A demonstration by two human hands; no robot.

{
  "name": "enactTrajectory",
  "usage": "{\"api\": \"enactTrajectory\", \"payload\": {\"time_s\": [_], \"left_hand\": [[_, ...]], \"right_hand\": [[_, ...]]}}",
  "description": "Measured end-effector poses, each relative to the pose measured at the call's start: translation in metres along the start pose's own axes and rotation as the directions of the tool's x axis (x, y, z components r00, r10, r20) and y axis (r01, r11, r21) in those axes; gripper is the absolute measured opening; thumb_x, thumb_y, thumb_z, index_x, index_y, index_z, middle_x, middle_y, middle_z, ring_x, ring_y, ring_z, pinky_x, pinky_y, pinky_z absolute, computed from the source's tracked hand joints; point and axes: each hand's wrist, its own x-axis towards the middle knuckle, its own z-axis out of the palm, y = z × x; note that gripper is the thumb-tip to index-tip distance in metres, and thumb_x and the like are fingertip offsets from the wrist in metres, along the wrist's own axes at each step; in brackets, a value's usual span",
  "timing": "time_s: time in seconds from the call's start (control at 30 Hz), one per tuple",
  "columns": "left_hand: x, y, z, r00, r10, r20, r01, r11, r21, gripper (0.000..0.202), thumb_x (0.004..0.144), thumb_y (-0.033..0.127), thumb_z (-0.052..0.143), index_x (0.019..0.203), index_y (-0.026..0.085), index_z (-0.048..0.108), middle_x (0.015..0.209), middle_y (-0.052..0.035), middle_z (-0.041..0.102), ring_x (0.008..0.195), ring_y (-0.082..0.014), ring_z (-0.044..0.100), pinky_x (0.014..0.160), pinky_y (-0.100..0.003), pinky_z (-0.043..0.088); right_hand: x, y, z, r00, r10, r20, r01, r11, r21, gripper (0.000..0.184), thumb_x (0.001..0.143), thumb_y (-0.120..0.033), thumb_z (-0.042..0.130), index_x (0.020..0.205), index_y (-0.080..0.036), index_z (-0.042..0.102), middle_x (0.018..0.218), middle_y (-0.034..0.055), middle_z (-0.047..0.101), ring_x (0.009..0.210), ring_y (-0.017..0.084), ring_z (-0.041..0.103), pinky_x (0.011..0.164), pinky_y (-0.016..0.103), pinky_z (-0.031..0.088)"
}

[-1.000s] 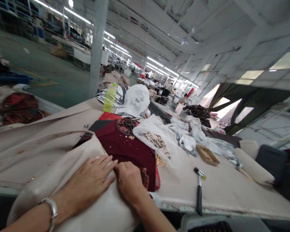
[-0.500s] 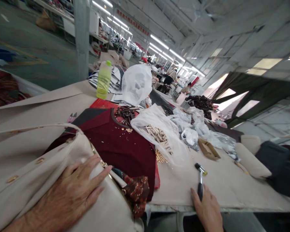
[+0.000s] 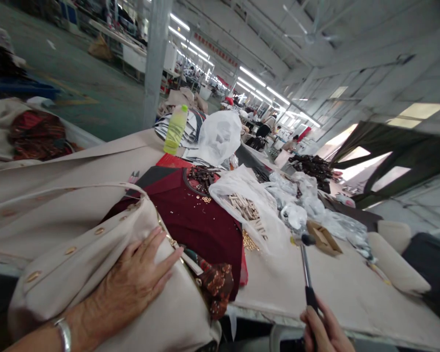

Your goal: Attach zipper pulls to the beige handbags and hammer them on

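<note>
My left hand (image 3: 134, 286) lies flat, fingers spread, on a beige handbag (image 3: 106, 274) with gold studs at the table's near edge. A brown patterned lining (image 3: 214, 286) sticks out of the bag's mouth. My right hand (image 3: 324, 330) is closed round the black grip of a small hammer (image 3: 307, 271), lifted off the table with its head pointing away from me. Behind the bag lies a dark red cloth (image 3: 198, 220) scattered with small gold rivets (image 3: 249, 242).
A clear plastic bag of pale metal parts (image 3: 247, 208) lies beside the red cloth, with more plastic bags (image 3: 297, 205) and a small cardboard box (image 3: 324, 238) further right. A green bottle (image 3: 175, 130) and a white bag (image 3: 220, 137) stand behind. People work at distant tables.
My right hand left the bag, reached right to the hammer and now has it raised off the table. My left hand stayed flat on the bag.
</note>
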Motion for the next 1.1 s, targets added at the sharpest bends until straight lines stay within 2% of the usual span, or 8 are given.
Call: {"api": "enactTrajectory", "payload": {"time_s": [0.17,0.33,0.4,0.5,0.67,0.73,0.9,1.1], "left_hand": [[-0.006,0.004,0.003,0.994,-0.073,0.075,0.073,0.997,0.002,0.042,0.096,0.045,0.056,0.136,0.035,0.063,0.152,-0.0270,0.045,0.144,-0.0431,0.042,0.101,-0.057,0.046],[-0.003,0.006,-0.003,0.993,-0.074,0.092,0.075,0.997,-0.007,0.045,0.091,0.043,0.066,0.134,0.033,0.065,0.150,-0.0330,0.043,0.142,-0.0449,0.043,0.099,-0.058,0.048],[-0.002,0.006,-0.005,0.994,-0.076,0.080,0.077,0.997,-0.003,0.046,0.089,0.042,0.069,0.134,0.032,0.065,0.149,-0.0344,0.043,0.140,-0.0452,0.046,0.098,-0.057,0.049],[-0.003,0.006,-0.004,0.993,-0.086,0.082,0.086,0.996,-0.003,0.046,0.089,0.043,0.068,0.134,0.032,0.065,0.149,-0.0346,0.042,0.139,-0.0449,0.046,0.098,-0.057,0.050],[-0.005,0.006,-0.002,0.993,-0.089,0.079,0.090,0.996,-0.008,0.045,0.089,0.043,0.068,0.132,0.031,0.066,0.151,-0.0342,0.041,0.140,-0.0446,0.045,0.099,-0.057,0.049],[-0.005,0.005,-0.002,0.993,-0.093,0.075,0.093,0.996,-0.004,0.044,0.088,0.042,0.070,0.130,0.030,0.067,0.150,-0.0337,0.043,0.140,-0.0442,0.046,0.099,-0.056,0.048],[-0.005,0.005,-0.001,0.994,-0.082,0.066,0.082,0.997,0.004,0.041,0.081,0.042,0.078,0.119,0.030,0.071,0.150,-0.0279,0.047,0.142,-0.0431,0.044,0.103,-0.054,0.043],[-0.004,0.005,-0.005,0.994,-0.085,0.071,0.084,0.996,0.004,0.047,0.085,0.045,0.072,0.130,0.035,0.066,0.150,-0.0274,0.047,0.140,-0.0421,0.047,0.098,-0.054,0.048]], "right_hand": [[-0.073,-0.083,0.066,0.921,-0.058,0.386,-0.015,0.983,0.184,0.077,0.089,-0.065,0.066,0.151,-0.023,0.048,0.074,-0.0002,0.063,0.040,0.009,0.042,0.036,0.019,0.031],[-0.086,-0.093,0.122,0.615,-0.086,0.784,0.013,0.995,0.099,0.056,0.099,-0.046,0.059,0.150,-0.025,0.051,0.071,-0.0023,0.057,0.049,0.007,0.038,0.044,0.016,0.027],[-0.083,-0.091,0.131,0.570,-0.091,0.817,0.035,0.996,0.087,0.058,0.098,-0.046,0.059,0.150,-0.022,0.051,0.070,-0.0021,0.055,0.050,0.007,0.035,0.044,0.016,0.027],[-0.084,-0.105,0.121,0.642,-0.055,0.764,-0.055,0.992,0.117,0.069,0.095,-0.058,0.061,0.151,-0.020,0.051,0.070,-0.0011,0.055,0.045,0.006,0.031,0.038,0.016,0.021],[-0.103,-0.127,0.100,0.918,0.011,0.397,-0.094,0.977,0.190,0.079,0.092,-0.067,0.065,0.157,-0.030,0.039,0.074,0.0007,0.062,0.045,0.009,0.045,0.040,0.017,0.036],[-0.109,-0.118,0.107,0.897,-0.067,0.438,0.008,0.991,0.135,0.069,0.095,-0.062,0.062,0.154,-0.029,0.046,0.070,0.0003,0.061,0.047,0.012,0.049,0.045,0.020,0.043],[-0.105,-0.087,0.128,0.639,-0.212,0.739,0.253,0.966,0.058,0.056,0.092,-0.060,0.064,0.134,-0.023,0.068,0.059,-0.0011,0.059,0.051,0.014,0.053,0.059,0.026,0.053],[-0.079,-0.070,0.099,0.888,0.092,0.451,-0.213,0.951,0.225,0.092,0.084,-0.072,0.071,0.157,-0.026,0.038,0.071,-0.0014,0.062,0.039,0.009,0.043,0.037,0.019,0.036]]}}
